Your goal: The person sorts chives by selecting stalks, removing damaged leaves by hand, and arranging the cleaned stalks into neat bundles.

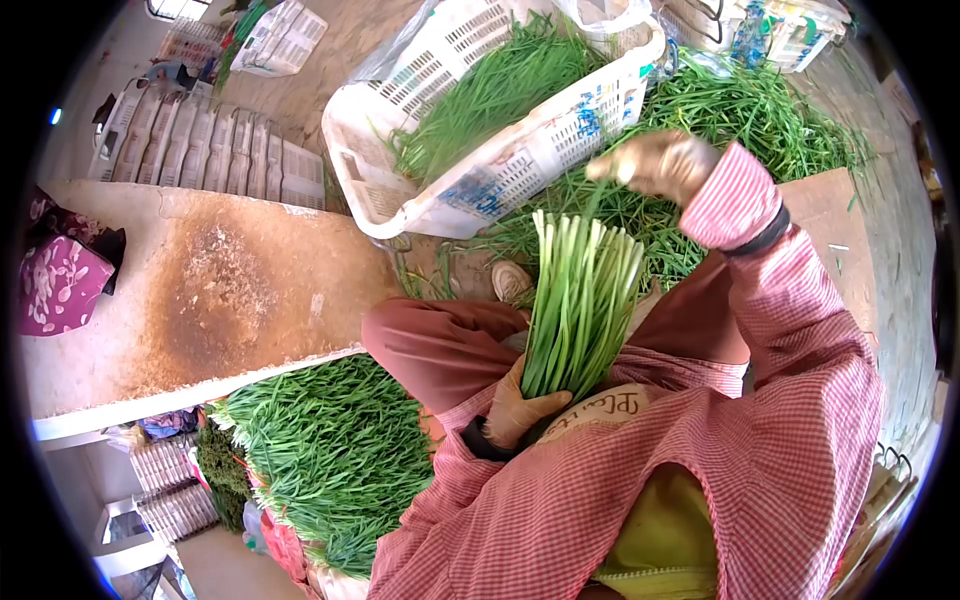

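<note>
A thick bunch of long green stalks with pale ends (585, 305) stands upright above my lap. My left hand (520, 408), gloved, is wrapped round its lower part. Up and to the right of the pale ends, my right hand (660, 165) is raised and blurred by motion; a thin green strand hangs near its fingertips, and whether the fingers grip it cannot be made out. Beyond the bunch is a white plastic basket (510, 165) with loose green stalks (500, 90) inside. More loose greens (750, 115) are heaped to its right.
A stained, pale slab (225, 285) extends at the left, with purple patterned cloth (65, 285) on it. Below it lies a large pile of greens (330, 450). Stacked white baskets (205, 145) stand at the upper left. A cardboard sheet (830, 240) lies at the right.
</note>
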A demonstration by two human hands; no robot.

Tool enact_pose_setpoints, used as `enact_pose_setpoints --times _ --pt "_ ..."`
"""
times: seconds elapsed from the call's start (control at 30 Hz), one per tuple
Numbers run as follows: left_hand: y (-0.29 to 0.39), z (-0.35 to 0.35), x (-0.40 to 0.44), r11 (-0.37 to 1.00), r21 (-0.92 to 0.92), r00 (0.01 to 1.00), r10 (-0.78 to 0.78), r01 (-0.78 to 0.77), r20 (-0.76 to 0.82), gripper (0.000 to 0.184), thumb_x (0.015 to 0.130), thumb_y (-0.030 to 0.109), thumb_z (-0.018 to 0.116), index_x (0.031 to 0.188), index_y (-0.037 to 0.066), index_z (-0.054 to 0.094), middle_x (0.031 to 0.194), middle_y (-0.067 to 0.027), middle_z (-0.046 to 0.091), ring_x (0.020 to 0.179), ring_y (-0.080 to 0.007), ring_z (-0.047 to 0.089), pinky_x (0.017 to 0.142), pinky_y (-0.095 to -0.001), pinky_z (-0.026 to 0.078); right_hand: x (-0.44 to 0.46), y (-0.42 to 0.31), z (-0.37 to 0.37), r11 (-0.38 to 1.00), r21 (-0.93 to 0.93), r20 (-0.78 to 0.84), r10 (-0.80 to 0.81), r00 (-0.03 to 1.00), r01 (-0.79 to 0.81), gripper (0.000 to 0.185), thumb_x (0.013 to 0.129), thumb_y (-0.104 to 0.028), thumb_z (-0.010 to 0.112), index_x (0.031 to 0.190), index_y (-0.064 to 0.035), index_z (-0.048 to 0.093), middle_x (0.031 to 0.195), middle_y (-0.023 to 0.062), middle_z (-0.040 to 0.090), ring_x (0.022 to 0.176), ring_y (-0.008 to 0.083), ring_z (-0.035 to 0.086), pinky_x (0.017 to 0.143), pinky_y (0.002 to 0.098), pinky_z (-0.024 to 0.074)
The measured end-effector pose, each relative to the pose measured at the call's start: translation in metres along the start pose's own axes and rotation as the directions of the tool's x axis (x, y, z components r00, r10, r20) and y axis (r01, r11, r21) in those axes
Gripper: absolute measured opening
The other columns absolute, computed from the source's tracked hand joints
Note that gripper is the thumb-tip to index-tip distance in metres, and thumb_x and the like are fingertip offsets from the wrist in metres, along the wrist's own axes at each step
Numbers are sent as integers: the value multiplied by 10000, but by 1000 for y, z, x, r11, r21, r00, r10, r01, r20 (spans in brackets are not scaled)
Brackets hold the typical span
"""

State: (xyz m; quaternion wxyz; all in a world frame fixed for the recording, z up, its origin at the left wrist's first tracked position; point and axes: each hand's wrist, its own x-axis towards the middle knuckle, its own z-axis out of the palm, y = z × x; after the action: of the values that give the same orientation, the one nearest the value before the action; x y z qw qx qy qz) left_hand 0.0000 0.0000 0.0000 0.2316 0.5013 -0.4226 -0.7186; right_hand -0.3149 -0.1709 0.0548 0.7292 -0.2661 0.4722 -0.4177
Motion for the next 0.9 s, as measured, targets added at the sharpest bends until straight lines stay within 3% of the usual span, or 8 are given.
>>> enact_pose_setpoints --times 0.13,0.17,0.23,0.3,0.4,0.47,0.7,0.9 --pt "6 -10 -2 944 -300 988 -107 137 114 535 765 214 660 1205 20 426 1082 -61 538 944 -150 517 855 -277 408 18 -7 -53 985 60 -305 -134 943 160 313 723 -199 677 997 -68 601 1038 70 610 1132 218 447 1011 370 283" --pt "3 -11 -3 925 -341 984 -137 168 112 515 770 219 656 1192 18 440 1080 -60 540 941 -147 519 847 -277 413 15 1 -55 869 -495 -548 -323 772 12 342 719 -198 678 1019 -61 585 1099 73 575 1152 216 424 1017 356 277" --pt "-8 -18 4 932 -328 987 -130 155 97 481 788 215 638 1185 17 451 1085 -59 541 938 -142 523 834 -274 418 -27 12 -11 329 -944 -258 -732 630 -4 327 717 -306 654 940 -71 614 1189 67 508 1206 247 346 1032 374 234" --pt "-5 -11 0 897 -415 989 -131 150 75 468 800 208 623 1189 16 450 1083 -65 547 936 -144 531 831 -277 426 -46 35 37 -105 -994 96 -642 761 36 364 715 -414 630 862 -81 643 1279 62 441 1260 279 269 1046 392 192" --pt "-8 -8 -2 856 -496 989 -121 147 84 442 819 206 586 1185 0 449 1094 -90 549 948 -174 547 845 -293 437 -24 74 56 -203 -974 139 -197 970 98 343 750 -492 560 777 -165 659 1366 29 326 1312 264 130 1064 402 70" --pt "-10 -13 -1 834 -536 991 -114 131 65 433 827 214 565 1180 -8 449 1097 -104 551 951 -188 554 844 -302 446 -12 71 52 360 -929 88 -13 996 87 216 770 -373 572 771 -175 657 1295 39 416 1283 238 203 1073 399 103" --pt "-11 -9 1 816 -551 971 -236 176 -39 418 833 280 457 1124 -17 501 1024 -140 585 871 -225 586 799 -329 477 -32 46 25 845 -286 -24 -478 878 452 144 772 -121 633 864 -11 648 790 102 645 734 150 600 699 264 493" --pt "-18 -7 -4 983 -153 992 94 -106 -78 371 899 226 391 1181 -8 446 1092 -106 548 953 -181 546 858 -294 437 -40 102 91 -20 -914 369 -455 810 405 254 787 -253 593 751 -2 576 629 116 577 569 235 585 531 313 502"
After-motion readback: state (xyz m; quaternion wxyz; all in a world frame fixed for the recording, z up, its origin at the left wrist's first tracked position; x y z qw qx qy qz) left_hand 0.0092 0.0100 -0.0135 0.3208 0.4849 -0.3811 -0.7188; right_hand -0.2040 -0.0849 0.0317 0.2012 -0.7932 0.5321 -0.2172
